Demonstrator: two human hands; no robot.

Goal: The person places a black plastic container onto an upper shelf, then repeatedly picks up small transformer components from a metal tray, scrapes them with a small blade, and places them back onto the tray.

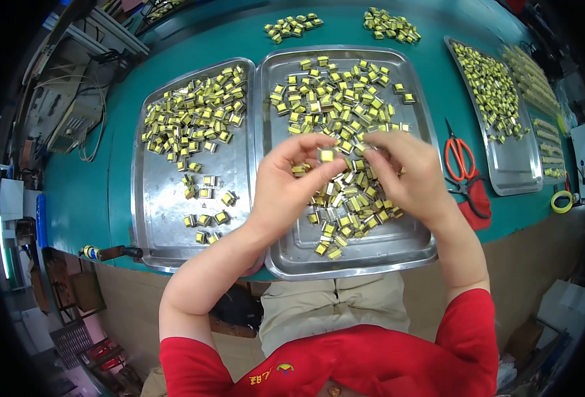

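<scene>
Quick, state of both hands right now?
Left hand: closed, holding a small yellow-taped transformer.
Right hand: curled and blurred; cannot tell whether it holds anything.

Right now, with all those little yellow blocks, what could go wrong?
The yellow block in the left hand might slip down among the other blocks. The middle tray sits near the edge of the table, so a bump could spill it. The scissors lie close to the right hand, which might knock them.

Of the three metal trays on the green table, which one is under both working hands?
The middle tray, between the left tray and the right tray; only this one has both the left hand and the right hand above it.
</scene>
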